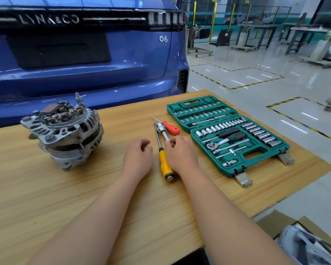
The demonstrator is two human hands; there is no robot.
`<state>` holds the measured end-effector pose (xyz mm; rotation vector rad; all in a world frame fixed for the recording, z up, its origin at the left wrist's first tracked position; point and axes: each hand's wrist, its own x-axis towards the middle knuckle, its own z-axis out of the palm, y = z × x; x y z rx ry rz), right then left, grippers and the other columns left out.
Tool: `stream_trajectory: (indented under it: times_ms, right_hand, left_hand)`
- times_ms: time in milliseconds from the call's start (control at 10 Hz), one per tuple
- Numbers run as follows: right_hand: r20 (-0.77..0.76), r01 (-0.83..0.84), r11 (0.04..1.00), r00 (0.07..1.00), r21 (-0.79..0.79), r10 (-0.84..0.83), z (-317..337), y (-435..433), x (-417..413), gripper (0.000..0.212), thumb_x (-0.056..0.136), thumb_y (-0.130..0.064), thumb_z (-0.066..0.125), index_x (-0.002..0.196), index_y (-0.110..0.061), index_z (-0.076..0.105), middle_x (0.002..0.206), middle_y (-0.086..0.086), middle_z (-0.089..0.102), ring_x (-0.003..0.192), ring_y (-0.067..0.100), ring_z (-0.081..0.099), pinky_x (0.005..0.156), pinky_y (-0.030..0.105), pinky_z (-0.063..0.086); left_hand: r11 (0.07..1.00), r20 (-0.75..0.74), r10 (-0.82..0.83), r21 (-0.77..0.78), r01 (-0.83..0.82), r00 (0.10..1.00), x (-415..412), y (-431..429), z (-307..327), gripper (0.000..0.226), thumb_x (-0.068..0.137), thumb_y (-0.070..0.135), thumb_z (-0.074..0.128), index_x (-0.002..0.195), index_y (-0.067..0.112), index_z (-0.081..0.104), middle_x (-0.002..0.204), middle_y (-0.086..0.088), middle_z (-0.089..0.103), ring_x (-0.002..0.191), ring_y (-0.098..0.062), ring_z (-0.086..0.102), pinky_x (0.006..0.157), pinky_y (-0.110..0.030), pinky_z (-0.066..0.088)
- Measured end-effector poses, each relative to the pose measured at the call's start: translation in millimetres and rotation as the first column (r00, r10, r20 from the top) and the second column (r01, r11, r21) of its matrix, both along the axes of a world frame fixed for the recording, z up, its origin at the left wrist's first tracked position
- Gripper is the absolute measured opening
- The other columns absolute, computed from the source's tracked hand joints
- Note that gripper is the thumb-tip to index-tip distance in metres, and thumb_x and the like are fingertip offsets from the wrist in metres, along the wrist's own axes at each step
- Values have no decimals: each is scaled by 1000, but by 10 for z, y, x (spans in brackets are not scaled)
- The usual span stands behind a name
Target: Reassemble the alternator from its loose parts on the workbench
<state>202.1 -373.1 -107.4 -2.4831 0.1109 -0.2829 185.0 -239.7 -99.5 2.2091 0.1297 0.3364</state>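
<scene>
Both bare forearms reach forward, hands side by side.
The left hand lies palm down, fingers loosely curled; the right hand is palm down, fingers bent, fingertips blurred.

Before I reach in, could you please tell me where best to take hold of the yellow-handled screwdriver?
Take the screwdriver by its yellow handle, coming down from above. It lies flat on the workbench, thick handle nearest you, thin shaft pointing away.

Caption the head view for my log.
Left hand and right hand over a wooden workbench, between grey metal alternator and open green socket case.
</scene>
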Motion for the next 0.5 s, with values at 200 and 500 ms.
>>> stream_trajectory:
  times_ms: [200,500]
  right_hand:
    - [-162,-36,992,987,-123,16,87,-39,157,37,90,-43,55,123,-24,54,118,2,58,103,21,57,85,41,52]
    - [63,-12,998,998,65,8,223,2,64,42,94,-38,52,133,-20,52,129,4,54,107,16,54,90,38,48]
  left_hand:
    - [979,214,-122,185,82,969,-599,612,185,14,92,24,60,103,33,59,95,19,56,91,8,52,73,-8,40]
    - [920,78,-20,392,-12,997,-807,1234,-149,16,92,29,58,105,24,65,100,14,52,96,-6,42,85,-19,33]
